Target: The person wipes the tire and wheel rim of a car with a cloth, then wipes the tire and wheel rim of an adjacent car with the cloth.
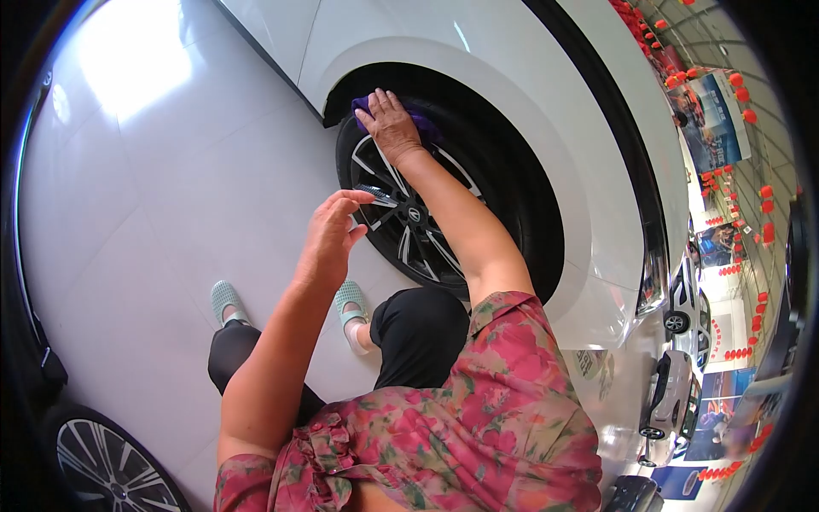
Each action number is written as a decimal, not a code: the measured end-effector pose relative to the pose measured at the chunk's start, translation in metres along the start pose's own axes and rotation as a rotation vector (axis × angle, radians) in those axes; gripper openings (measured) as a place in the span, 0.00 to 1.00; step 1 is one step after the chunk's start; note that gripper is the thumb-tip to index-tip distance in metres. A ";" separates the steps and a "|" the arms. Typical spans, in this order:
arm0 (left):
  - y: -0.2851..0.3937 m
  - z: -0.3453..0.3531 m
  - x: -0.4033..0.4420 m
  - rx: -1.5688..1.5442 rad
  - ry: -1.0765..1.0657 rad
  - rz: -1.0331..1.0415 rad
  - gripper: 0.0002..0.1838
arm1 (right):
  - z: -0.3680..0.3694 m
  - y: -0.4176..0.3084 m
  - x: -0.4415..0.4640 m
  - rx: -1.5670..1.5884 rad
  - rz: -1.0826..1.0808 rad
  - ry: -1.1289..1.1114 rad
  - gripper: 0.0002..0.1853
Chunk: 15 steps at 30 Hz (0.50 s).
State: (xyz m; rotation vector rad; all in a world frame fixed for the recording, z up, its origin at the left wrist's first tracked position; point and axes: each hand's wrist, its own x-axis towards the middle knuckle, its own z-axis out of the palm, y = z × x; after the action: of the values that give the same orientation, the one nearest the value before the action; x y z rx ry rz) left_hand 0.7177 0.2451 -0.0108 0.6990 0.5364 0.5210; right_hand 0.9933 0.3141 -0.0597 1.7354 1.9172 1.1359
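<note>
My right hand presses a purple cloth against the upper part of a black tyre, with its fingers stretched out. Much of the cloth is hidden beneath that hand. Lower and to the left, my left hand hovers in front of the wheel rim, fingers bent and thumb apart. Just by its fingertips is a dark ridged strip; whether it belongs to a spoke I cannot tell. The rim has black and silver spokes and sits under the arch of a white car.
Pale glossy floor tiles lie to the left. Another car's wheel stands at the lower left. My feet in light green clogs are close to the tyre. Farther right are parked cars and hanging red lanterns.
</note>
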 end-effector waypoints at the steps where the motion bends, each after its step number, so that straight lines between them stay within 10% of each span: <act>1: 0.001 -0.001 -0.001 -0.006 0.013 0.001 0.12 | 0.000 0.001 -0.004 0.022 0.009 0.016 0.20; 15: 0.002 -0.003 -0.003 -0.025 0.019 0.020 0.12 | -0.194 0.059 -0.213 0.322 0.366 0.004 0.26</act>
State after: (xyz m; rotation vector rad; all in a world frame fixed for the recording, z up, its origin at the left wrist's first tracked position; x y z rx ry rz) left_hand 0.7133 0.2460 -0.0105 0.6769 0.5398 0.5526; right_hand 0.9453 0.0452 0.0488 2.3329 1.9187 0.9789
